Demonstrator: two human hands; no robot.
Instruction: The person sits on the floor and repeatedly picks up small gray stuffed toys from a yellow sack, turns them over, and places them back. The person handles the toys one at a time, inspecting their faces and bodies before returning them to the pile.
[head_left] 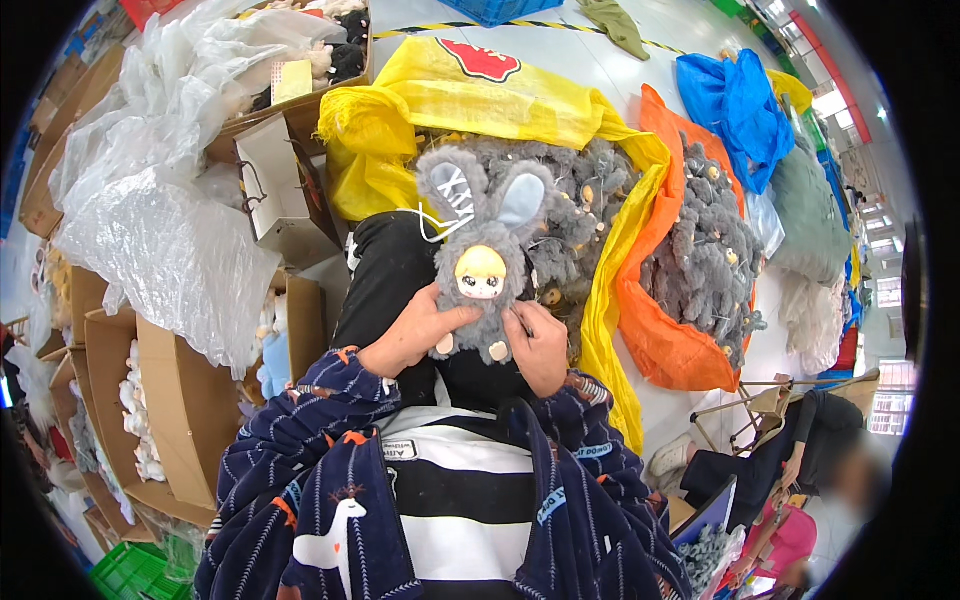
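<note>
A grey plush bunny doll (pixel 464 322) faces up between my hands, above my lap. It has long ears, one laced with white cord and one lined in pale blue, plus a doll face with yellow hair and small beige feet. My left hand (pixel 415 328) grips its left side, thumb across the body. At the other side, my right hand (pixel 540 345) pinches the fur near the lower body with bent fingers. Just beyond the doll lies a yellow woven sack (pixel 500 105), its mouth spread around many similar grey plush dolls (pixel 590 190).
An orange sack (pixel 640 330) of grey plush dolls stands to the right, with a blue bag (pixel 735 110) behind it. Clear plastic sheeting (pixel 160 220) covers cardboard boxes (pixel 180 400) on the left. A white paper bag (pixel 280 185) leans nearby. Another person (pixel 800 440) sits at lower right.
</note>
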